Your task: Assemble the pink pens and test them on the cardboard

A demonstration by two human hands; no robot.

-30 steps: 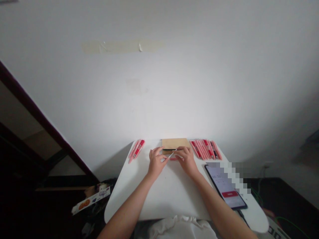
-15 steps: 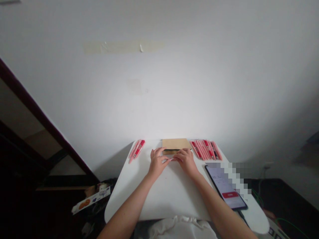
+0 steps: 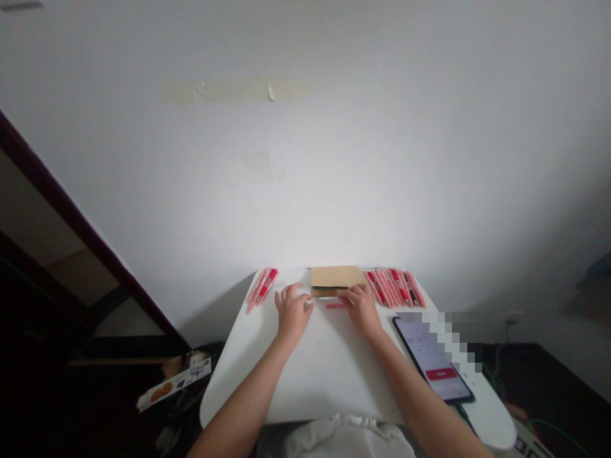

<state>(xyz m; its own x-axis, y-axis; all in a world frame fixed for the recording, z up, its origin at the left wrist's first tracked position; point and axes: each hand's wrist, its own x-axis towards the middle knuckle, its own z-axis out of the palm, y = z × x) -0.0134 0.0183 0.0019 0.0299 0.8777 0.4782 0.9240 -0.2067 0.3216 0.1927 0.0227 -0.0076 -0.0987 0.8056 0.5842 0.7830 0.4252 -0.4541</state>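
Observation:
My left hand (image 3: 293,313) is over the table, its fingers apart and slightly curled, with nothing visible in its grasp. My right hand (image 3: 361,310) has its fingers drawn together at one end of a thin pale rod (image 3: 325,298), which stretches toward my left fingertips. Just below it, a short pink pen part (image 3: 335,306) reaches out from under my right thumb; whether the thumb touches it I cannot tell. Directly behind both hands stands a tan cardboard box (image 3: 337,275) with a dark slot along its front.
Several pink and red pens (image 3: 395,287) lie in a row at the back right of the white table (image 3: 329,375). A few more pens (image 3: 262,287) lie at the back left. A phone (image 3: 432,359) rests along the right edge, beside my right forearm. The wall rises behind the table.
My left hand has moved left, away from my right hand, and its fingers have opened. The pink part between the hands now shows more fully, and a pale rod has come into sight.

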